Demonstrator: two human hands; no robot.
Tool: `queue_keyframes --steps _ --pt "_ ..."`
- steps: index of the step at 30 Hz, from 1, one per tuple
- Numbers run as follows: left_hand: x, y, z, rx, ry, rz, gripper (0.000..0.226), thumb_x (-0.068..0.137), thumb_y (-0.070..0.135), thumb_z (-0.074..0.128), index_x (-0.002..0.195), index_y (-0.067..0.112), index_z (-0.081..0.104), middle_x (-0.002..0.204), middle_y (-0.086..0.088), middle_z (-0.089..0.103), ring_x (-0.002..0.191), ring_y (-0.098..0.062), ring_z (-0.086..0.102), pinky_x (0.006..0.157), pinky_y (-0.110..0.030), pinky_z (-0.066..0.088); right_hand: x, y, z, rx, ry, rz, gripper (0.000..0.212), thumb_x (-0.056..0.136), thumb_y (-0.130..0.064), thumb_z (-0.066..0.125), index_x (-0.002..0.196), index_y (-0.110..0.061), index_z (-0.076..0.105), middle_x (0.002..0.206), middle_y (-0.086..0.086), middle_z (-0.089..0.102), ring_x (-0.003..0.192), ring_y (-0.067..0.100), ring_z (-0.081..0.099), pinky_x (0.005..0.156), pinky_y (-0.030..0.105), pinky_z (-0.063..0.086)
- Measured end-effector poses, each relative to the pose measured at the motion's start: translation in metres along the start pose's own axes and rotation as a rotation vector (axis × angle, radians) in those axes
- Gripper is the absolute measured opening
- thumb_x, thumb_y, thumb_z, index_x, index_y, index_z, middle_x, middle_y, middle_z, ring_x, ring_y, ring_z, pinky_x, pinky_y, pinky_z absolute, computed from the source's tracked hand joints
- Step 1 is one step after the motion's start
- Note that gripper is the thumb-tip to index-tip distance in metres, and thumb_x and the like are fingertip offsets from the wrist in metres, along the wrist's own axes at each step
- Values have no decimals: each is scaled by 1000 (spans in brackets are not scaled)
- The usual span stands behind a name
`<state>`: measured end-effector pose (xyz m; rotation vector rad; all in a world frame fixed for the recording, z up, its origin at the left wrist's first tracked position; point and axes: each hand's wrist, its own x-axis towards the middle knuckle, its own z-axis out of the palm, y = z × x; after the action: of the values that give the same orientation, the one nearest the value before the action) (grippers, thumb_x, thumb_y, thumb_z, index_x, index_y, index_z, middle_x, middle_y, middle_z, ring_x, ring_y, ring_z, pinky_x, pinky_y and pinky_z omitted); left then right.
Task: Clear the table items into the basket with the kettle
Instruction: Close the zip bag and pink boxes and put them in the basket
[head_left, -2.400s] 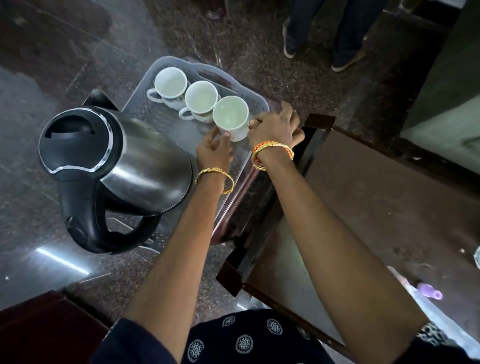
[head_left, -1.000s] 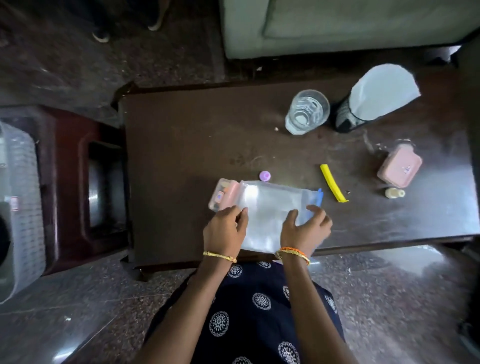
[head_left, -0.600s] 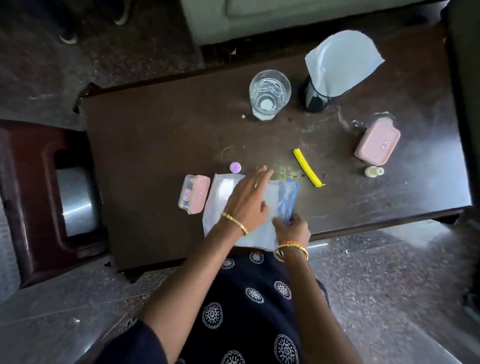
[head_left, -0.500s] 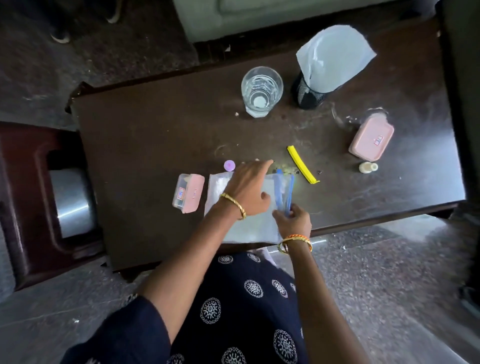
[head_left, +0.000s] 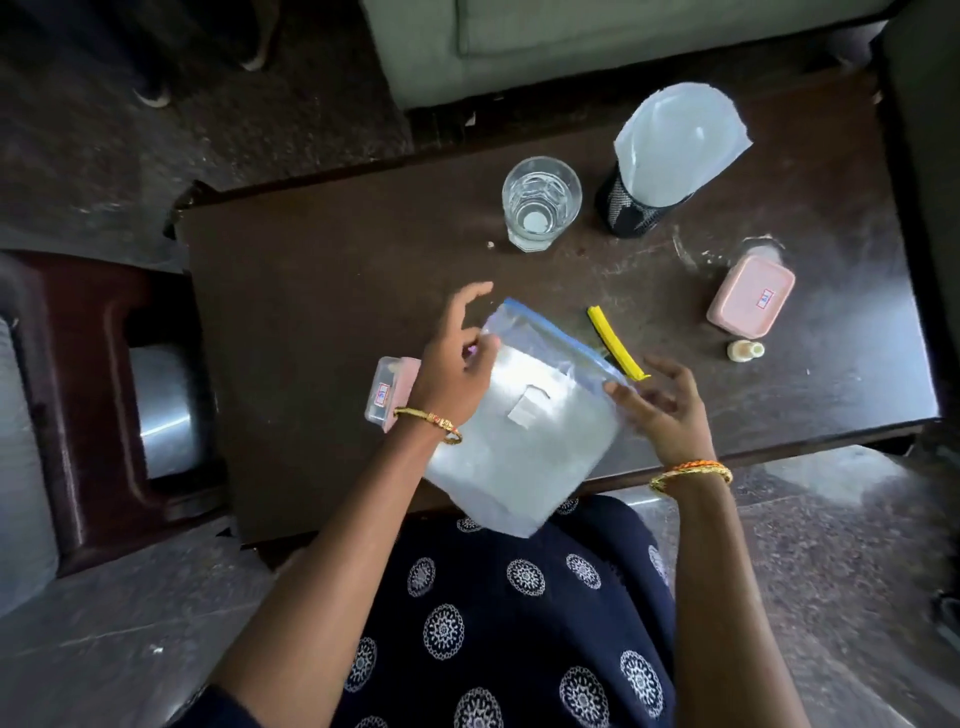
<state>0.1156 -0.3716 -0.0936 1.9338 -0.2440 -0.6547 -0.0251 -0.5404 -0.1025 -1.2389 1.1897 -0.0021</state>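
A clear zip bag (head_left: 524, 431) with a blue seal strip is lifted off the dark wooden table (head_left: 322, 291), tilted toward me. My left hand (head_left: 457, 364) pinches its upper left corner. My right hand (head_left: 660, 410) holds its right edge by the seal, fingers partly spread. Partly hidden behind my left wrist lies a small pink box (head_left: 387, 397). On the table also rest a yellow strip (head_left: 615, 348), a drinking glass (head_left: 540, 202), a second pink box (head_left: 750, 301) and a tiny bottle (head_left: 745, 349). The basket and kettle are out of view.
A black mesh holder (head_left: 631, 208) with white paper (head_left: 680, 140) stands at the back right. A red-brown side table (head_left: 88, 389) sits to the left. A grey sofa (head_left: 597, 36) borders the far edge. Someone's shoes (head_left: 156, 93) show at upper left.
I turned from the basket with the cups and kettle to the table. Both hands took hold of the flat zip bag and raised it off the table, tilted.
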Motion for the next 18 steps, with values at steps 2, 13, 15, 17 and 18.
queue_keyframes --steps 2,13,15,17,18 --pt "-10 -5 -13 -38 35 -24 34 91 -1 44 109 25 54 77 1 54 61 -17 40 55 -23 32 -6 2 17 80 -20 29 39 76 -12 75 105 -25 52 60 -8 62 47 2 55 55 24 47" --pt "-41 -18 -89 109 146 -138 37 81 13 69 117 17 63 116 8 62 107 -2 52 83 6 34 -29 -12 99 -86 -132 -398 48 81 11 60 117 -20 62 63 6 55 57 7 37 62 19 36" --pt "-42 -21 -102 203 144 -133 39 80 14 70 118 16 62 118 1 63 108 -11 52 85 -6 37 -29 -16 110 -200 -204 -389 43 80 9 63 112 -20 65 75 25 56 65 18 41 66 28 39" --pt "-44 -24 -119 295 158 -134 35 80 16 69 115 16 64 113 -3 64 105 -18 49 87 -18 38 -31 -19 123 -291 -280 -374 43 78 4 69 114 -19 64 91 22 66 71 14 55 69 22 48" --pt "-45 -25 -129 326 166 -132 30 80 17 69 110 17 67 108 -4 64 102 -20 47 84 -18 37 -31 -21 130 -351 -308 -384 44 76 2 71 115 -16 64 100 17 68 77 12 60 71 17 51"
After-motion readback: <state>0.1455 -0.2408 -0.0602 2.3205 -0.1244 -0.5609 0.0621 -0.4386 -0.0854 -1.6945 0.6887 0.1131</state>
